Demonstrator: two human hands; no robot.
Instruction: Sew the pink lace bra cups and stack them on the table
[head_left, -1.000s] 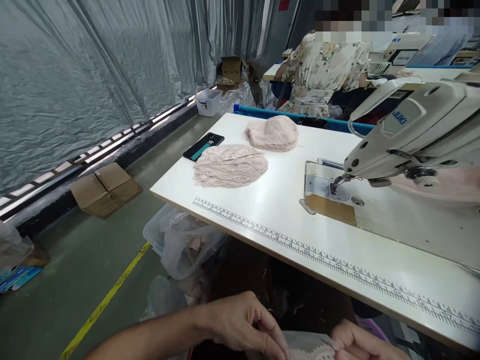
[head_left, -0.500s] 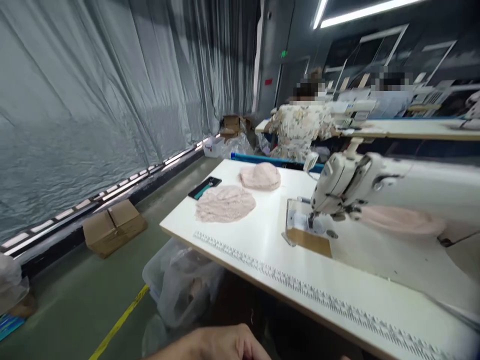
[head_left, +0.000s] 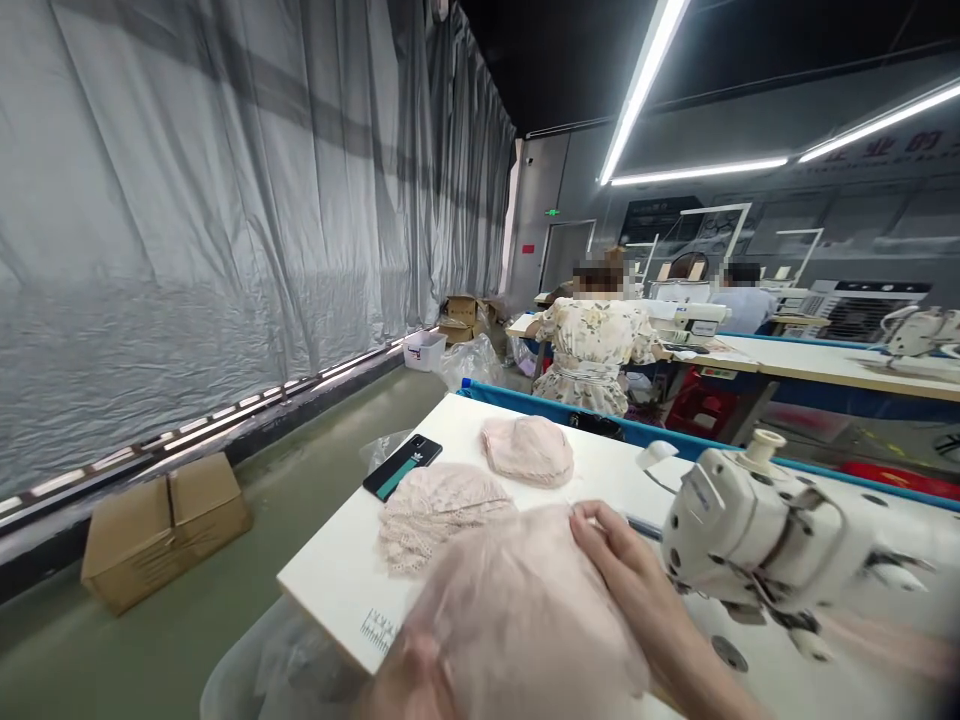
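A sheer pale pink fabric piece (head_left: pixel 532 610) is held up over the front of the white sewing table (head_left: pixel 330 570). My right hand (head_left: pixel 630 560) pinches its upper right edge between thumb and fingers. At its lower left is my left hand (head_left: pixel 416 680), blurred and partly behind the cloth, with its fingers closed on it. Just beyond the held piece lies a lacy pink piece (head_left: pixel 442 505), and farther back a stack of smooth pink pieces (head_left: pixel 529 450). The sewing machine (head_left: pixel 780 540) stands to the right of my right hand.
A black and green phone (head_left: pixel 403 466) lies at the table's left edge. A cardboard box (head_left: pixel 165 525) sits on the floor at left. Ahead, a person in a floral top (head_left: pixel 592 345) sits at another table. A plastic bag (head_left: pixel 289 660) hangs below the near left table edge.
Both hands have risen from below the table edge, now with a pink piece between them. The view has tilted upward, and the table items appear lower and nearer.
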